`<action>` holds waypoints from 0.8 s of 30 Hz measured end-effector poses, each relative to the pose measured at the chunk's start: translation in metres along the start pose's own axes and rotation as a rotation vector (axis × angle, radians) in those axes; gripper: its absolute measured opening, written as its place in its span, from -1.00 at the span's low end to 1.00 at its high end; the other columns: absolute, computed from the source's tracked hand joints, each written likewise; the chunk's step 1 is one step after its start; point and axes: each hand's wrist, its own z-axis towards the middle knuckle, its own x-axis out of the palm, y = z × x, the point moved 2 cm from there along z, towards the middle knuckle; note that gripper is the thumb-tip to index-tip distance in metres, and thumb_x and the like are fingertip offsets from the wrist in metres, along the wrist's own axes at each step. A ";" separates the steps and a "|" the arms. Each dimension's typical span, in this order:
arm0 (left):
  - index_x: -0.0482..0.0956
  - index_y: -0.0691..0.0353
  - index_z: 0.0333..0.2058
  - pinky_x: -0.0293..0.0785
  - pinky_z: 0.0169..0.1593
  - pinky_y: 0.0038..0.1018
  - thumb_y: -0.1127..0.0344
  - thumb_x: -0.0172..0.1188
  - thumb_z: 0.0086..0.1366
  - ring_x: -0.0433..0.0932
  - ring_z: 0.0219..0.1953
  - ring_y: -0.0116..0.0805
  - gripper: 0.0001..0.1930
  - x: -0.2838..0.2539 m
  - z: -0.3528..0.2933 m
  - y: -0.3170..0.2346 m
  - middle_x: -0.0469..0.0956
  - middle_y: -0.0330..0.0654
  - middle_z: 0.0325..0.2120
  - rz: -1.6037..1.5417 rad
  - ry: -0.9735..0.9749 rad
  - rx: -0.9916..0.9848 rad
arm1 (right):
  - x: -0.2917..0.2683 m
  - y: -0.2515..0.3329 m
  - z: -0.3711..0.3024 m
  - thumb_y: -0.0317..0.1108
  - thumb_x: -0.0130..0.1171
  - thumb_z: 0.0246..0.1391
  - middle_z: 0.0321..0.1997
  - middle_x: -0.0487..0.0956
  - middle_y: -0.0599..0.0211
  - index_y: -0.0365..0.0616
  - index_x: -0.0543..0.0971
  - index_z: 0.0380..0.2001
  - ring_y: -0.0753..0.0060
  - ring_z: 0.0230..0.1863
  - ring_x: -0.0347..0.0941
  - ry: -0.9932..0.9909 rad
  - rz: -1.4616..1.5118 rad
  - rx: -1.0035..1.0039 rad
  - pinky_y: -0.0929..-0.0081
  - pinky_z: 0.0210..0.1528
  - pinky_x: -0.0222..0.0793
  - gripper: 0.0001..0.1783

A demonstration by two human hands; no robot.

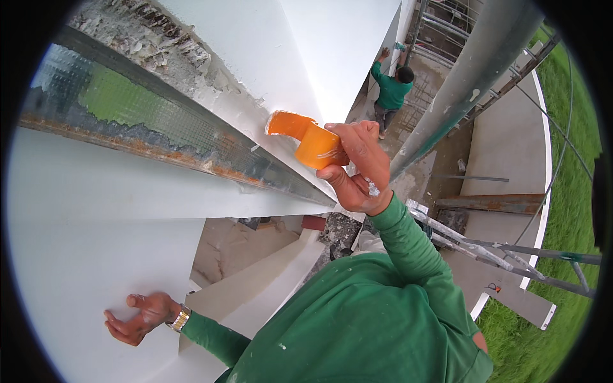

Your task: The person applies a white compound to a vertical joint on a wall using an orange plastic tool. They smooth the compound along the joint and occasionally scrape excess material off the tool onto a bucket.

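Observation:
My right hand (363, 163), with white smears on it, pinches a curved orange plastic strip (319, 145) between thumb and fingers. The strip looks like a flexible scraper, though its exact kind is unclear. White paste marks its far edge, which is at or close to the white wall surface (287, 70) beside a long metal channel (185, 137). At the lower left, my left hand (142, 317) is held out with fingers apart and nothing in it. It is in front of a smooth white panel (83, 255); I cannot tell whether it touches.
A thick grey pole (469, 80) slants past my right side. Scaffold tubes (485, 249) cross at the right. Further down, a co-worker in green (391, 89) reaches up to a white wall. Rough crumbling plaster (153, 41) lines the upper left; grass (578, 159) lies beyond.

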 end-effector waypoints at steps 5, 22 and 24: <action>0.53 0.05 0.08 0.15 0.21 -0.17 -0.40 -0.11 0.41 0.28 0.17 -0.19 -0.34 0.000 0.004 -0.002 0.41 -0.20 0.08 -0.018 -0.030 -0.019 | 0.006 0.002 -0.005 -0.07 0.34 0.19 -0.35 0.52 0.44 -0.30 0.51 0.11 0.53 -0.41 0.29 -0.070 0.163 0.203 0.43 -0.05 0.07 -0.40; 0.52 0.18 0.10 0.15 0.21 -0.13 -0.32 -0.09 0.45 0.13 0.18 -0.16 -0.34 0.000 -0.002 0.002 0.37 -0.11 0.13 -0.048 0.003 -0.018 | 0.005 -0.007 -0.001 -0.22 0.41 0.17 -0.28 0.56 0.37 -0.33 0.52 0.08 0.63 -0.41 0.30 -0.158 0.171 0.106 0.64 -0.30 0.23 -0.47; 0.52 0.17 0.10 0.15 0.21 -0.12 -0.33 -0.08 0.44 0.14 0.18 -0.16 -0.34 0.003 -0.001 0.003 0.37 -0.12 0.12 -0.071 -0.009 -0.008 | 0.006 -0.017 -0.010 -0.26 0.39 0.19 -0.26 0.56 0.35 -0.35 0.51 0.09 0.62 -0.32 0.36 -0.177 0.220 0.207 0.65 -0.26 0.29 -0.49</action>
